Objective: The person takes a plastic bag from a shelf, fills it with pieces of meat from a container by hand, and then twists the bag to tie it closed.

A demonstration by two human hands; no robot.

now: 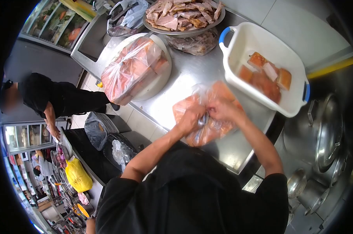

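Observation:
A clear plastic bag of orange-pink meat pieces (pixel 187 107) lies on the steel counter in front of me. My left hand (pixel 191 119) is closed on the gathered top of this bag. Beside it, almost touching, my right hand (pixel 221 109) pinches the same gathered plastic. Right of the bag stands a white tub (pixel 239 43) with blue handles, holding several browned meat pieces (pixel 284 79). On the left, a second filled plastic bag (pixel 131 68) rests on a round white container (pixel 165 76).
A metal bowl (pixel 184 34) of sliced meat stands at the back, near another bagged item (pixel 196 43). Large metal pots (pixel 325 132) are at the right. A person in black (pixel 47 93) stands at the left, near a yellow bag (pixel 78 175).

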